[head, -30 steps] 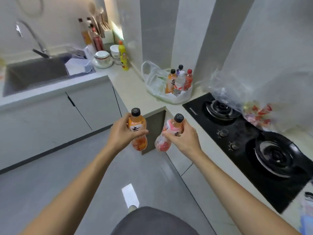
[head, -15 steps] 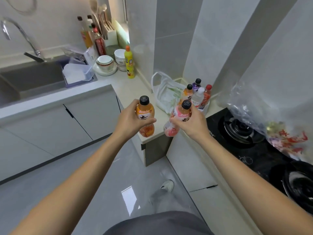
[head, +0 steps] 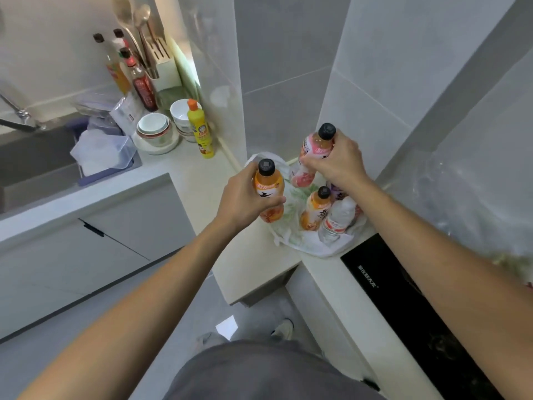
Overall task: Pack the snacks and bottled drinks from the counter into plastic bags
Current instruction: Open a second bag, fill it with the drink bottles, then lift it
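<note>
My left hand (head: 243,197) grips an orange drink bottle (head: 269,192) with a black cap, held over the left edge of a white plastic bag (head: 305,243) on the counter corner. My right hand (head: 336,163) grips a pink drink bottle (head: 313,153) above the back of the same bag. Inside the bag stand another orange bottle (head: 315,207), a clear water bottle (head: 337,217) and a purple bottle (head: 336,189), mostly hidden by my right wrist. A clear bag of snacks (head: 461,203) lies at the right, blurred.
A black gas hob (head: 403,293) sits right of the white bag. Along the counter (head: 184,168) to the left stand a yellow detergent bottle (head: 200,129), stacked bowls (head: 154,131), sauce bottles (head: 138,79) and a sink (head: 31,160) with a plastic tub (head: 103,153).
I have stepped closer to the counter. Both hands carried their bottles forward and up, and now hold them over the white bag instead of in front of the counter edge.
</note>
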{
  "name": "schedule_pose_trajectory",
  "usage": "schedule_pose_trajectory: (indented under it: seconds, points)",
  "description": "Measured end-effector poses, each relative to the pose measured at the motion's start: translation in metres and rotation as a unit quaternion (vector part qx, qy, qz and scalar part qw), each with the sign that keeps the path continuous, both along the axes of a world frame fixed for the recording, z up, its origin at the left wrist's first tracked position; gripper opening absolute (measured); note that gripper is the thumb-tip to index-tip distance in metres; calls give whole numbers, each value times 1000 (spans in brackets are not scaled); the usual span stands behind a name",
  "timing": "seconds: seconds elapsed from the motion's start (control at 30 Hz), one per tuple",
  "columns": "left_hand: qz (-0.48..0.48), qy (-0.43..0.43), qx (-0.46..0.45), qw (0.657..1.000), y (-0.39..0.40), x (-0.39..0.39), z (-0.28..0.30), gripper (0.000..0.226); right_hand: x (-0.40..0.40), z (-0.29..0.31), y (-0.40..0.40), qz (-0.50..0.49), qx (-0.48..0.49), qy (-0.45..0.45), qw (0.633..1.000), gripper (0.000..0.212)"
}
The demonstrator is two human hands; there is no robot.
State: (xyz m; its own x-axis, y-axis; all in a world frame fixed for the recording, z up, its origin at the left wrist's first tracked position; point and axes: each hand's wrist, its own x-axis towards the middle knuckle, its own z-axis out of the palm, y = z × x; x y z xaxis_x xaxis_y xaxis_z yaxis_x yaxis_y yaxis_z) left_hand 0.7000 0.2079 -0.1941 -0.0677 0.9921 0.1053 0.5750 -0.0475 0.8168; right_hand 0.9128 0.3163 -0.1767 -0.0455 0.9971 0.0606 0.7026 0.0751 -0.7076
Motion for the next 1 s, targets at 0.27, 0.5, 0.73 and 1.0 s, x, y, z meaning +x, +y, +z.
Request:
schedule_pose_trajectory:
  seconds: [0.27, 0.5, 0.73, 1.0]
  points:
    - [-43, -9, -37, 998, 63, 23, -41, 53, 5, -37, 45, 40, -71, -70, 994, 62]
    - [-78, -55, -74, 993, 99, 38, -84, 52, 7, -54, 65, 75, -84, -114, 987, 66]
    - [-103, -39, -107, 988, 118, 44, -119, 55, 8, -66, 88, 87, -114, -197, 970, 66]
    - [-153, 9, -125, 980, 127, 42, -134, 62, 10, -79, 89, 129, -137, -260, 947, 63]
